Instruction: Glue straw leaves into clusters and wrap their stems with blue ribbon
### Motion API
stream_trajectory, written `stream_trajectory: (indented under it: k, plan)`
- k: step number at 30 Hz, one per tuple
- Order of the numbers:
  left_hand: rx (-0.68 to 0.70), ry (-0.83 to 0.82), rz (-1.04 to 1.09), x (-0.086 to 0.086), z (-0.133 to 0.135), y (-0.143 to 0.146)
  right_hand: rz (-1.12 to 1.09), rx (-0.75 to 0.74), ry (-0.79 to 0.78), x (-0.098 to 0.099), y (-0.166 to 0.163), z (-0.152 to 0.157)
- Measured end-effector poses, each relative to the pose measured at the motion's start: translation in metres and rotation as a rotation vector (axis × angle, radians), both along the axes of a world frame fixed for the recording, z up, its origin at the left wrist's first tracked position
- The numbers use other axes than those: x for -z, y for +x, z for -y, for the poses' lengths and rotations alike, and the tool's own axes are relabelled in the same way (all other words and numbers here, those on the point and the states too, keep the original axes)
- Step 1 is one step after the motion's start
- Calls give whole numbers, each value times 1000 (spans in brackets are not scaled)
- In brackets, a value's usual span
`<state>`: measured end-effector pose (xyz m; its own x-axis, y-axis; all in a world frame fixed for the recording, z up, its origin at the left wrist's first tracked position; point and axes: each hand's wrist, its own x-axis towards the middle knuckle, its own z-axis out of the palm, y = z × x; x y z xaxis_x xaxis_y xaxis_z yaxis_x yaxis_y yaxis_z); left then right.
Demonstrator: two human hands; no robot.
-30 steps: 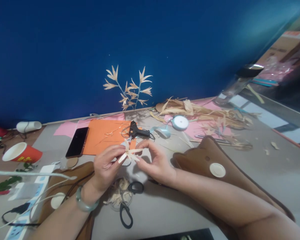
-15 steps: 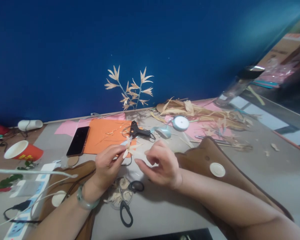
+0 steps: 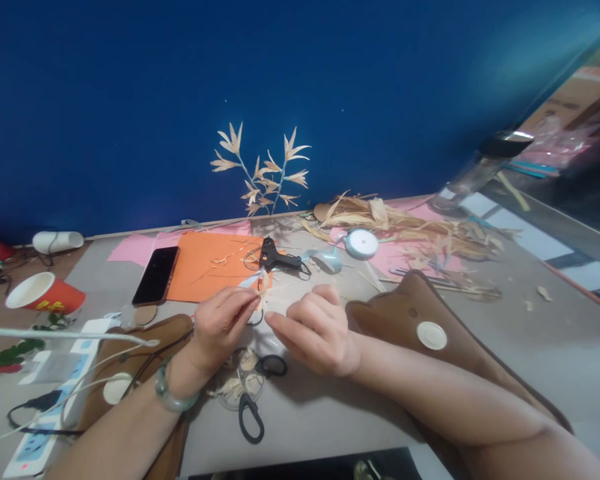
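My left hand (image 3: 226, 321) pinches a small pale flower of dried husk petals (image 3: 264, 288) at its base, above the table. Close to its right side is my right hand (image 3: 316, 328), fingers curled and its fingertips near the petals; whether they grip anything is hidden. Behind the flower lies a black glue gun (image 3: 280, 259), partly over an orange sheet (image 3: 205, 267). Below my hands, black-handled scissors (image 3: 251, 417) rest on a clear dish of husk pieces (image 3: 233, 383). Against the blue wall stands a branch with several finished husk flowers (image 3: 265, 180).
A phone (image 3: 156, 275) lies on the left, near a red paper cup (image 3: 50, 293) and a power strip (image 3: 45, 413) with cables. Dried husks (image 3: 375, 217) and a ribbon spool (image 3: 361, 244) lie at the back right. A brown bear-shaped mat (image 3: 405, 320) lies under my right arm.
My right hand has moved slightly left toward the flower, and its fingers have curled in closer. My left hand still pinches the flower. The view has shifted a little.
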<state>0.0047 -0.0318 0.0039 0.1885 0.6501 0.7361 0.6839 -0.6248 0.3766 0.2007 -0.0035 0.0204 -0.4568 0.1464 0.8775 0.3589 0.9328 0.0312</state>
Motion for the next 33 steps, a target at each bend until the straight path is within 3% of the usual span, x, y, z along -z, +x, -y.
stream_trajectory:
  k: [11, 15, 20, 24, 29, 33]
  plan:
    - [10, -7, -29, -3, 1, 3, 81, -41, 52, -7, 1, 3]
    - [15, -60, 38, -1, -1, 2, 56, -41, 4, 1, -1, 0]
    - [-77, -164, 145, -3, -6, -1, 53, -71, -22, 11, -2, -4]
    - [-189, -224, 299, -1, -13, -6, 174, -203, 138, 19, -7, -7]
    - [-165, -236, 417, 9, -21, -11, 428, -250, 182, 39, -18, -12]
    - [-165, -247, 514, 18, -25, -12, 526, -254, 207, 27, -15, -12]
